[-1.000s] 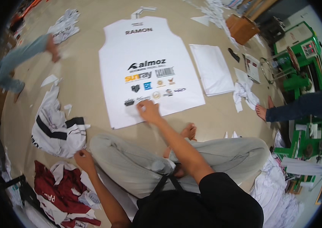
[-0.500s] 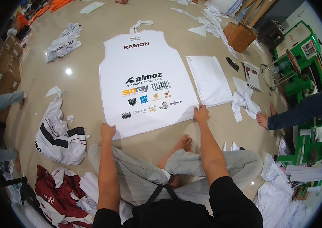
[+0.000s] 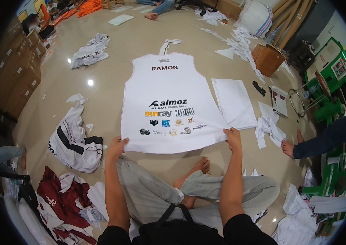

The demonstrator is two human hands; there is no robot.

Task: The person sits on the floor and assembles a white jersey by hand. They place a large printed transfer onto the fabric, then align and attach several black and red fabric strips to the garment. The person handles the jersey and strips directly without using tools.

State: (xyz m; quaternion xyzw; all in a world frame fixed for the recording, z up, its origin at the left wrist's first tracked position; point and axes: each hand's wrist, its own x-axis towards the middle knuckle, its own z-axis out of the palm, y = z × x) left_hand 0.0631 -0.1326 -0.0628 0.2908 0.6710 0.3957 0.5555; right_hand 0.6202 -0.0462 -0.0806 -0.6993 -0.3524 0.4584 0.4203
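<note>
A white sleeveless shirt panel (image 3: pixel 169 87) with dark lettering and several small logos lies spread on the floor before me. Its lower left corner is pinched in my left hand (image 3: pixel 117 146). At the lower right corner, my right hand (image 3: pixel 233 139) grips the hem, thumb on top. The hem between my hands is lifted slightly and sags in the middle. A narrow white collar strip (image 3: pixel 165 47) touches the panel's top edge. Right beside the panel lies a folded white cloth (image 3: pixel 234 104).
Crumpled white-and-black cloth (image 3: pixel 77 143) and a maroon-and-white jersey pile (image 3: pixel 64 204) lie on my left. Cardboard boxes (image 3: pixel 11 77) line the left wall. White scraps (image 3: pixel 270 124), a brown box (image 3: pixel 267 59), a green machine (image 3: pixel 332 77) and another person's bare foot (image 3: pixel 288 149) are on the right.
The panel's hem has come up a little off the floor, with both hands still gripping it. My right hand has shifted to the right. The whole view has tilted upward.
</note>
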